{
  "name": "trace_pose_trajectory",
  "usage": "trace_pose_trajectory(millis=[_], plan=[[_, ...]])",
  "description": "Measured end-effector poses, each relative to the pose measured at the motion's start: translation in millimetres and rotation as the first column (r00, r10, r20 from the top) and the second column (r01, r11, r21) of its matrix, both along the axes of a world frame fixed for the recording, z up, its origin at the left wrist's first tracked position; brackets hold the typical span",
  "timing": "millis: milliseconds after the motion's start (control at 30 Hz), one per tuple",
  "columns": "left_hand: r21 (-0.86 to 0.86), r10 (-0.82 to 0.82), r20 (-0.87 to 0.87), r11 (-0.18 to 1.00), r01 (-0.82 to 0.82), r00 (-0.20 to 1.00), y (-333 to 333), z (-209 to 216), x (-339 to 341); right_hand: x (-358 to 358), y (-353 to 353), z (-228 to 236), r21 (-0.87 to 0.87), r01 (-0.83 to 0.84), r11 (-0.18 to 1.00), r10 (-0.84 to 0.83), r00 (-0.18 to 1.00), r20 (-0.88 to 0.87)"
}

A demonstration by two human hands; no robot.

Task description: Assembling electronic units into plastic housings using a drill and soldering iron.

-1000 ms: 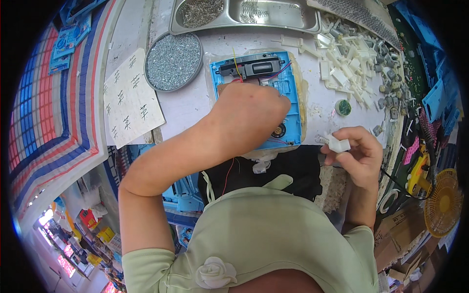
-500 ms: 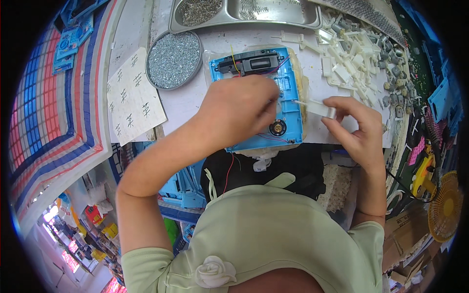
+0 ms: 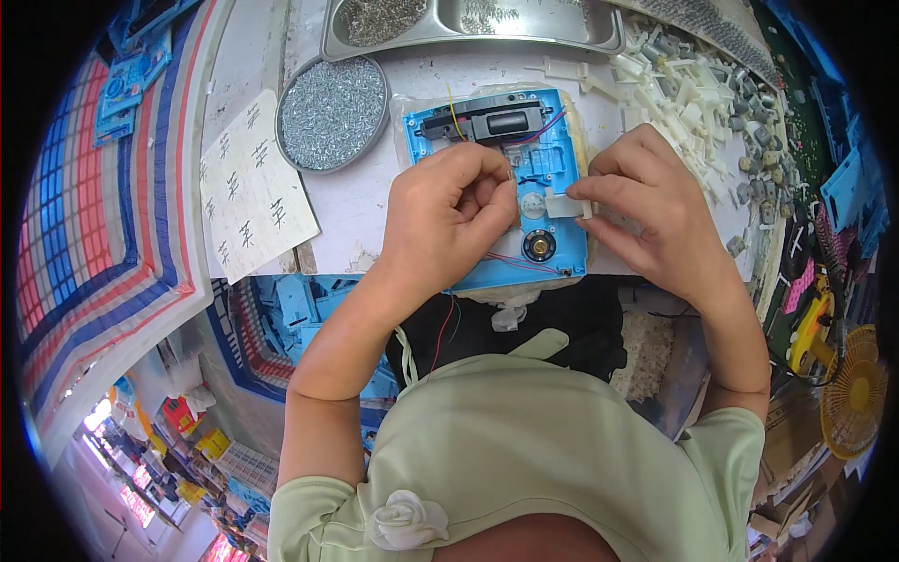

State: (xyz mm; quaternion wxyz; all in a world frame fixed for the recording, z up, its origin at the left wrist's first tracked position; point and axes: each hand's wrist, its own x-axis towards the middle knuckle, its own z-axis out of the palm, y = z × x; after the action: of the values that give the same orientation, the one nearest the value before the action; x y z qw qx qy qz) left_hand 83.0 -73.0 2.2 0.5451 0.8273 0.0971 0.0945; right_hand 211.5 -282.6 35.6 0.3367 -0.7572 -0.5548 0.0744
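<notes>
A blue plastic casing (image 3: 478, 273) lies open on the table, with a black module (image 3: 507, 123), a round speaker (image 3: 539, 245) and thin coloured wires inside. Over its right half, my right hand (image 3: 651, 201) pinches a white plastic part (image 3: 565, 206) between thumb and fingertips. The far end of that part is beside a pale round piece (image 3: 533, 205) in the casing. My left hand (image 3: 449, 214) is closed above the casing's left side, thumb and forefinger pressed together. Whatever is in that pinch is too small to make out.
A round tray of small screws (image 3: 334, 114) and a paper sheet with handwriting (image 3: 253, 187) are at left. Behind stands a metal tray (image 3: 562, 42) with small parts. White plastic parts (image 3: 670, 98) and grey pieces (image 3: 763, 164) are heaped at right.
My right hand has moved left, bringing the white part over the casing. My left hand has drawn back leftward and turned, uncovering the casing's middle.
</notes>
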Motion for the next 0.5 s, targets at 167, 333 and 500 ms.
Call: trace_pose_trajectory(millis=[167,333,500], plan=[[0.018,-0.007,0.009,1.0,0.007,1.0,1,-2,0,-1,2,-20,0.096,0.007,0.995,0.001,0.997,-0.081],[0.074,-0.016,0.033,0.997,0.013,0.999,-1,1,1,-2,-3,-45,0.181,0.051,0.982,-0.017,0.983,-0.185],[0.106,-0.01,0.052,0.994,0.004,0.999,-4,2,2,-8,2,-42,0.125,0.088,0.988,-0.07,0.987,-0.144]])
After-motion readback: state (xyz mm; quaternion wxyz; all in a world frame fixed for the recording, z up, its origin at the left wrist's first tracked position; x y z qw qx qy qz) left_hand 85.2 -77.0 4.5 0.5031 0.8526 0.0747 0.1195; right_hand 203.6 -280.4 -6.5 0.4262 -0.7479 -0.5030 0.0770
